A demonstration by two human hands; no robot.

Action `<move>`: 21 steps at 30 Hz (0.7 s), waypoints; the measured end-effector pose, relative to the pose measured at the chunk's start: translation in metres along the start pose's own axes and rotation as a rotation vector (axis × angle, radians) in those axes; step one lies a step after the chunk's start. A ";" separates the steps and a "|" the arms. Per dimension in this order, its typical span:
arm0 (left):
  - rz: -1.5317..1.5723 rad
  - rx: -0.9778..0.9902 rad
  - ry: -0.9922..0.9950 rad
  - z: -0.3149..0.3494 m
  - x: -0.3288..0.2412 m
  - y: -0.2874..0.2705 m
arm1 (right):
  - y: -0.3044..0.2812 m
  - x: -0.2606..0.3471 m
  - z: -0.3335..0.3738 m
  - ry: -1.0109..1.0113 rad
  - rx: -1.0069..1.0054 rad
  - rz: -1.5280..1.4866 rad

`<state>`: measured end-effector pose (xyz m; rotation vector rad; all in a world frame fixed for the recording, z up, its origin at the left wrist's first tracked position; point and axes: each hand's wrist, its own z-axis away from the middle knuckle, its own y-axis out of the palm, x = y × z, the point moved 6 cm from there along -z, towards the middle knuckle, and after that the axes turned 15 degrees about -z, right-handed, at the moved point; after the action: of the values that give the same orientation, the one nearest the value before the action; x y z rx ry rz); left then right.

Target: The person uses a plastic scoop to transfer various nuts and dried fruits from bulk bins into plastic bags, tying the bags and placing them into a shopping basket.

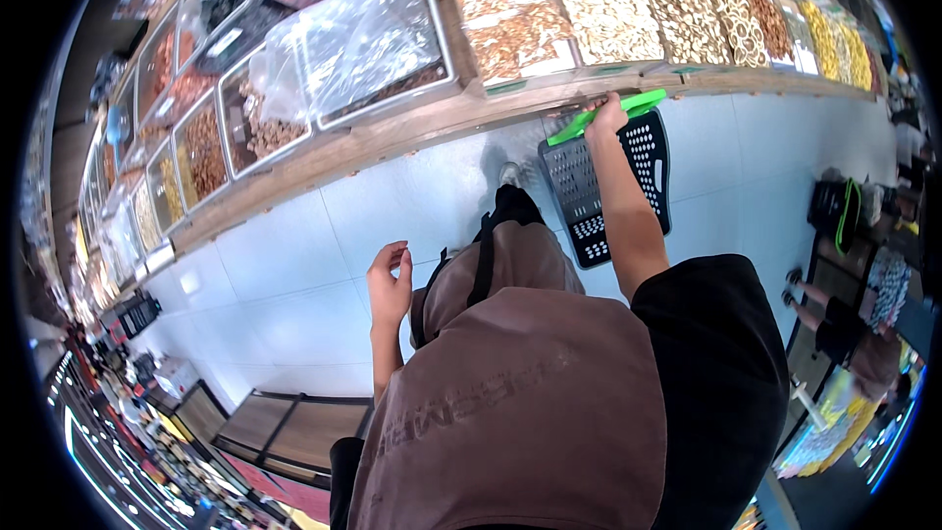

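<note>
Basket (571, 175) at two o'clock, long axis roughly twelve-to-six, lies toward six from the nearer right hand (606, 118), fingers wrapped round the green handle (643, 101) (left hand (390, 285), at eight, half-curled, apparently empty).

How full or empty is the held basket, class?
Empty, as far as visible: the basket shows bare, perforated surfaces and no goods; the right forearm hides part.

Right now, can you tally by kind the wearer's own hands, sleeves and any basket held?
Hands: 2 (left hand, right hand)
Black sleeves: 2 (left sleeve, right sleeve)
Black basket, held by its green handle: 1
Total: 5
</note>
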<state>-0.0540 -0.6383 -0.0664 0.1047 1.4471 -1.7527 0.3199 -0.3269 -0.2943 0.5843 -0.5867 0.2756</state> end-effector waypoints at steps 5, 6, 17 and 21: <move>0.102 -0.063 -0.074 0.064 0.068 0.007 | -0.040 -0.022 0.035 0.037 0.097 0.146; 0.114 -0.058 -0.079 0.077 0.080 0.009 | -0.054 -0.028 0.047 0.061 0.084 0.202; -0.134 0.025 0.438 0.106 0.113 0.034 | -0.232 -0.103 0.256 0.096 0.224 0.923; -0.295 -0.139 0.875 0.097 0.058 0.060 | -0.286 -0.125 0.305 0.129 0.398 1.167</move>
<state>-0.0121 -0.7499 -0.1119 0.6827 2.2913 -1.9299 0.2005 -0.7465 -0.2864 0.5407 -0.7019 1.5444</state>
